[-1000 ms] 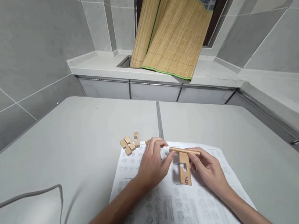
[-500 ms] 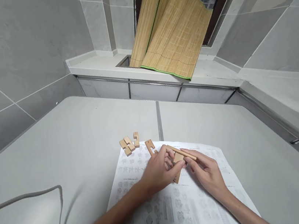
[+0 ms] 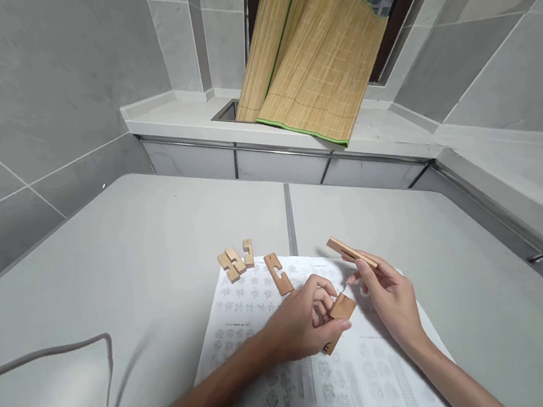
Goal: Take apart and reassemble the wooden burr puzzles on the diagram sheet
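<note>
Two bare hands work above a printed sheet (image 3: pixel 250 338) on a pale table (image 3: pixel 156 246), each closed on a wooden puzzle piece. At left, the thumb and curled fingers of the left hand (image 3: pixel 301 324) grip a lettered puzzle piece (image 3: pixel 342 306), tilted over the paper; how much of it the palm hides, an onlooker cannot tell. The right hand (image 3: pixel 391 301) pinches a slim wooden bar (image 3: pixel 346 249) between thumb and fingers, its far end jutting free, apart from the other piece. One notched puzzle piece (image 3: pixel 278 274) lies flat on the sheet just beyond the left hand's knuckles, near three small notched blocks (image 3: pixel 233 263) at the paper's far left corner.

The bar looks the likeliest to slip, being held toward one end: a knock on its free tip could twist it from the pinch. A wrong turn of either piece could leave notches misaligned, and pressing them then might chip an edge. A dragging left forearm could shift the loose sheet and the piece lying upon it.
</note>
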### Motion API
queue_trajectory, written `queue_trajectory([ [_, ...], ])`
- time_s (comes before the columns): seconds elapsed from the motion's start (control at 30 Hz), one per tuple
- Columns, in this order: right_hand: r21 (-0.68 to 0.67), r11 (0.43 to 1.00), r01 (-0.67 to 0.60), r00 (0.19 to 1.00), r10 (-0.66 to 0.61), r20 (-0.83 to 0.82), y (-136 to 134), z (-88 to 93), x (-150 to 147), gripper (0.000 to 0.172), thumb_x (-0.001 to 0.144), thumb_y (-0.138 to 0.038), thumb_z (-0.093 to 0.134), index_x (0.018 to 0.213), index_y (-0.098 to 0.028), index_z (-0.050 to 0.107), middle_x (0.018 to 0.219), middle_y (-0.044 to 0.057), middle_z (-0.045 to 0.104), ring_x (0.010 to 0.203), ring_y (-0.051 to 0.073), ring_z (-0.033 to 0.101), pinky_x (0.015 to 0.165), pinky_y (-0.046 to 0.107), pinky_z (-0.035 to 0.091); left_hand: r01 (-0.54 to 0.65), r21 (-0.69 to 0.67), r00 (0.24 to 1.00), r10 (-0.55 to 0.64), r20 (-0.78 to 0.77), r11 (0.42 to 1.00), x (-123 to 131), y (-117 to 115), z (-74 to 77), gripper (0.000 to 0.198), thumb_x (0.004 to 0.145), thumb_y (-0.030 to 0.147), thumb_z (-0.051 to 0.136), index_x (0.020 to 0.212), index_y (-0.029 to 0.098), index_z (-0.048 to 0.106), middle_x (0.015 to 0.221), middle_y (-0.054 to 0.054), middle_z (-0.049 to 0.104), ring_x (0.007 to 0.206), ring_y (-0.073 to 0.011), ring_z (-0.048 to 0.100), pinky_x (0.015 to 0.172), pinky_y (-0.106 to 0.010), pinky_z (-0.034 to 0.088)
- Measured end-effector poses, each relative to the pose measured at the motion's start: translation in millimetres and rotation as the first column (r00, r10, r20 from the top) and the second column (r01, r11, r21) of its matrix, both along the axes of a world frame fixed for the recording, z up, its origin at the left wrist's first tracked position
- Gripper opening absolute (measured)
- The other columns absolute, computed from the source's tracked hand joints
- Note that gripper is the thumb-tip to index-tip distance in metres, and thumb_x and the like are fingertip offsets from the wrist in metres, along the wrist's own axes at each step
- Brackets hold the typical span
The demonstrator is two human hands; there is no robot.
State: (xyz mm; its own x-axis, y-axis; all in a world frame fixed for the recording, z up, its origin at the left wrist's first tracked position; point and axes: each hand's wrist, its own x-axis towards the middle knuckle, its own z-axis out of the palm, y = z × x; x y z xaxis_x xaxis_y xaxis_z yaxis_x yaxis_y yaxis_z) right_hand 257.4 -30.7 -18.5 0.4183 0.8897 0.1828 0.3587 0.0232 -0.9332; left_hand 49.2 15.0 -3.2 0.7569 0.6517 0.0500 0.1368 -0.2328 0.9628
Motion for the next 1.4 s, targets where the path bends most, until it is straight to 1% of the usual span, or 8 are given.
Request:
queue_trajectory([
  [0.13,-0.045,0.996,-0.074,0.997,0.076,0.029,2.0,-0.8,-2.3,0.044,0.099,-0.056,0.063,0.121,-0.022,0.079,0.085,0.005,0.079,0.074,0.023,0.066,0.066,0.032,0.049,-0.159,0.245,0.983,0.177,-0.053,0.956,1.6,1.4,-3.9,0.030,0.098,0.033,0.062,0.122,0.023,0.048,0.074,0.005,0.061,0.059,-0.0120,0.056,0.055,-0.023,0.041],
  [0.23,-0.035,0.990,-0.138,0.986,0.141,0.088,0.6,-1.8,-7.0,0.041,0.099,-0.055,0.063,0.120,-0.024,0.080,0.105,0.009,0.080,0.090,0.027,0.069,0.075,0.034,0.052,-0.237,0.425,0.952,0.296,-0.077,0.874,-0.6,7.7,-7.9,0.027,0.100,0.032,0.056,0.125,0.023,0.047,0.067,0.008,0.060,0.058,-0.0138,0.059,0.057,-0.025,0.040],
  [0.33,-0.010,0.984,-0.177,0.973,0.177,0.145,-0.1,-2.2,-8.9,0.037,0.100,-0.052,0.063,0.118,-0.026,0.081,0.117,0.010,0.077,0.098,0.028,0.069,0.075,0.035,0.052,-0.297,0.499,0.925,0.376,-0.063,0.814,-3.7,15.6,-9.8,0.028,0.101,0.032,0.055,0.126,0.022,0.048,0.072,0.005,0.066,0.065,-0.0164,0.064,0.062,-0.028,0.045],
  [0.47,-0.002,0.985,-0.173,0.968,0.170,0.186,0.3,-3.3,-8.5,0.032,0.101,-0.050,0.063,0.112,-0.027,0.081,0.111,0.010,0.076,0.095,0.027,0.068,0.072,0.034,0.050,-0.362,0.576,0.883,0.467,-0.039,0.733,-7.0,25.7,-9.2,0.020,0.101,0.029,0.054,0.119,0.021,0.053,0.079,-0.001,0.070,0.084,-0.0235,0.068,0.082,-0.037,0.052],
  [0.6,-0.003,0.987,-0.161,0.964,0.158,0.214,0.0,-4.4,-9.2,0.031,0.102,-0.050,0.061,0.108,-0.026,0.080,0.109,0.010,0.075,0.092,0.026,0.067,0.070,0.035,0.049,-0.379,0.620,0.854,0.517,-0.052,0.687,-8.7,31.5,-10.4,0.019,0.102,0.029,0.054,0.118,0.020,0.055,0.084,-0.003,0.069,0.092,-0.0274,0.066,0.087,-0.041,0.051],
  [0.83,-0.060,0.980,-0.190,0.947,0.199,0.252,-1.4,-4.9,-13.2,0.030,0.103,-0.049,0.060,0.099,-0.023,0.074,0.095,0.008,0.073,0.074,0.022,0.060,0.066,0.034,0.045,-0.316,0.670,0.840,0.526,-0.131,0.671,-8.3,34.3,-16.9,0.018,0.102,0.027,0.053,0.118,0.019,0.058,0.082,-0.004,0.064,0.094,-0.0288,0.063,0.086,-0.043,0.048],
  [1.17,-0.124,0.955,-0.268,0.931,0.290,0.222,-4.1,-8.0,-16.3,0.030,0.102,-0.051,0.059,0.112,-0.023,0.066,0.078,0.001,0.064,0.073,0.020,0.060,0.067,0.032,0.047,-0.276,0.667,0.864,0.483,-0.144,0.692,-9.3,34.6,-17.1,0.018,0.092,0.020,0.058,0.110,0.020,0.057,0.068,0.001,0.060,0.091,-0.0286,0.062,0.088,-0.045,0.047],
  [1.4,-0.136,0.943,-0.303,0.889,0.331,0.316,-6.9,-7.6,-21.4,0.024,0.104,-0.046,0.057,0.116,-0.027,0.063,0.084,0.001,0.068,0.079,0.023,0.064,0.074,0.036,0.051,-0.266,0.721,0.906,0.422,-0.041,0.640,-11.0,36.0,-19.9,0.012,0.095,0.019,0.058,0.106,0.020,0.058,0.107,-0.009,0.069,0.105,-0.0281,0.061,0.090,-0.044,0.049],
])
